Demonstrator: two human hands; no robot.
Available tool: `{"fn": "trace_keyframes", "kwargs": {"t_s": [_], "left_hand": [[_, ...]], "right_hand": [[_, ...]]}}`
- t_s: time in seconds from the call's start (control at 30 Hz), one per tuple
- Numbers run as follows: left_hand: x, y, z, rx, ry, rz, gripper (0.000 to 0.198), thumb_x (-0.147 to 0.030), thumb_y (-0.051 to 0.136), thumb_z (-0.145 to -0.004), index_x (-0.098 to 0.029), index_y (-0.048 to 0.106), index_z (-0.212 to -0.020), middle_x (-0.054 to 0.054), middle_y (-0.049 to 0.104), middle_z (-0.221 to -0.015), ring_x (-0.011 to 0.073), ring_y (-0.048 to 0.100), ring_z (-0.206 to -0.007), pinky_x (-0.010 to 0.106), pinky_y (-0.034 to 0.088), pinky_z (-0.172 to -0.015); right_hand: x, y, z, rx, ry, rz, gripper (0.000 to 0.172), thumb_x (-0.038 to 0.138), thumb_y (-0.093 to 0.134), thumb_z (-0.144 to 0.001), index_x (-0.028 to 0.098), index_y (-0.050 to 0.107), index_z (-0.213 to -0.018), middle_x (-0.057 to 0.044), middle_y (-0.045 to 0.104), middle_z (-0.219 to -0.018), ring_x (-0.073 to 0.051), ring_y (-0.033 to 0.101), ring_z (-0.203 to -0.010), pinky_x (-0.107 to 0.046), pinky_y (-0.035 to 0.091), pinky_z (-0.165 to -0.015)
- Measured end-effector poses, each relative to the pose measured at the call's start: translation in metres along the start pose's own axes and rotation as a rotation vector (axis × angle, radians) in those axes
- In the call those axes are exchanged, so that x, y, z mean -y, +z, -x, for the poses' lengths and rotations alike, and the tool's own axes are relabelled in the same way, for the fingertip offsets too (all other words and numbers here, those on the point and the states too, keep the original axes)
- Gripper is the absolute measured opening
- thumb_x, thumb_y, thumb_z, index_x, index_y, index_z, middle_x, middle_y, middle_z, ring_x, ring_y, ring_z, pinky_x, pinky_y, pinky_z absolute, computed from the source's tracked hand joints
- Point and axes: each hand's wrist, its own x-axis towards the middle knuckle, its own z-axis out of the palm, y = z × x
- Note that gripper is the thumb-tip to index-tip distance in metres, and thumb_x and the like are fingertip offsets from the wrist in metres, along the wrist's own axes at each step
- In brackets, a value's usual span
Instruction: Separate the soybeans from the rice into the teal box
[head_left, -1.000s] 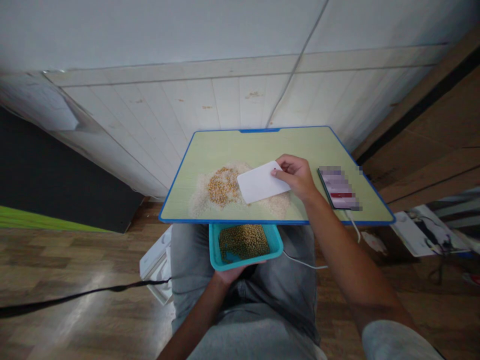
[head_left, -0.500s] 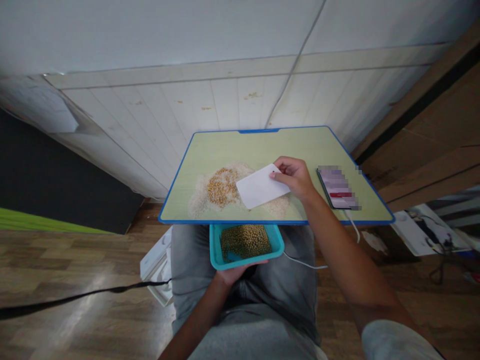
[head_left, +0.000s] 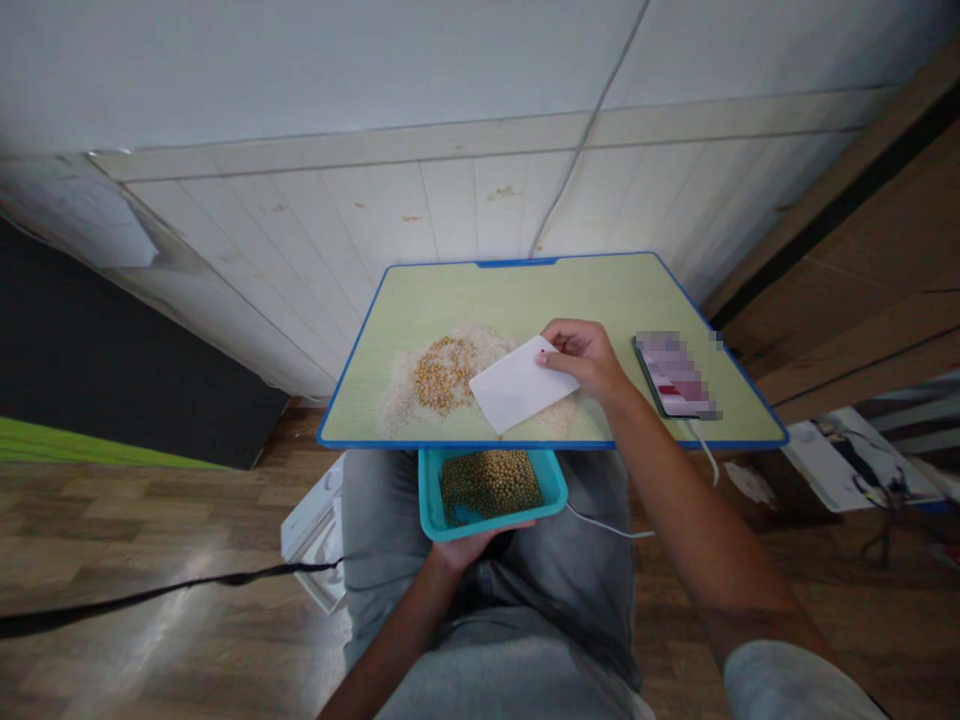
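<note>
My right hand (head_left: 589, 358) pinches a white card (head_left: 519, 383) and holds it tilted over a pile of white rice (head_left: 397, 392) with yellow beans (head_left: 441, 366) heaped in its middle. The pile lies on a small green table with a blue rim (head_left: 525, 443). My left hand (head_left: 471, 546) grips a teal tray (head_left: 551, 484) from underneath, just below the table's near edge. The tray is full of yellow beans (head_left: 489, 481).
A phone (head_left: 677, 377) lies on the table's right side, with a white cable (head_left: 600, 524) running off the edge. A white wall stands behind the table. A black cable (head_left: 150, 593) crosses the wooden floor at left, and a cardboard box (head_left: 862, 290) stands at right.
My right hand has drawn the card slightly toward the table's near edge and to the left. The left hand and tray have stayed put.
</note>
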Motion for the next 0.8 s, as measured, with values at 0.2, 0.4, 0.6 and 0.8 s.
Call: {"fn": "trace_keyframes", "kwargs": {"t_s": [0.2, 0.4, 0.6, 0.8], "left_hand": [[-0.0003, 0.0049, 0.0009, -0.071, 0.009, 0.043, 0.065, -0.061, 0.084, -0.087, -0.039, 0.078, -0.147, 0.011, 0.080, -0.151, 0.0486, 0.066, -0.151, 0.082, 0.054, -0.119], [-0.0007, 0.0050, 0.0004, -0.063, -0.001, 0.016, 0.067, -0.062, 0.082, -0.088, -0.037, 0.076, -0.150, 0.012, 0.076, -0.157, 0.0501, 0.067, -0.150, 0.083, 0.055, -0.118], [-0.0006, 0.0084, 0.0017, -0.106, 0.000, -0.023, 0.065, -0.064, 0.080, -0.090, -0.037, 0.076, -0.149, 0.011, 0.078, -0.156, 0.0486, 0.067, -0.150, 0.081, 0.052, -0.122], [-0.0013, 0.0060, 0.0003, -0.068, 0.001, -0.019, 0.068, -0.064, 0.082, -0.088, -0.037, 0.076, -0.150, 0.011, 0.078, -0.156, 0.0484, 0.065, -0.152, 0.081, 0.051, -0.123]], "right_hand": [[0.0000, 0.0031, 0.0005, 0.075, 0.027, -0.038, 0.030, 0.043, 0.092, -0.069, 0.023, 0.070, -0.074, 0.004, 0.064, -0.064, -0.011, 0.053, -0.055, -0.025, 0.040, -0.051], [0.0000, 0.0034, 0.0019, 0.084, 0.042, -0.042, 0.034, 0.044, 0.095, -0.067, 0.024, 0.068, -0.073, 0.005, 0.063, -0.063, -0.011, 0.052, -0.056, -0.025, 0.041, -0.052], [-0.0018, 0.0026, 0.0004, 0.000, 0.041, 0.015, 0.034, 0.046, 0.093, -0.068, 0.025, 0.067, -0.075, 0.004, 0.064, -0.065, -0.013, 0.054, -0.058, -0.026, 0.041, -0.052], [-0.0086, 0.0014, -0.0057, -0.209, -0.049, 0.001, 0.040, 0.049, 0.094, -0.071, 0.026, 0.064, -0.085, -0.001, 0.073, -0.082, -0.018, 0.066, -0.074, -0.030, 0.053, -0.061]]}}
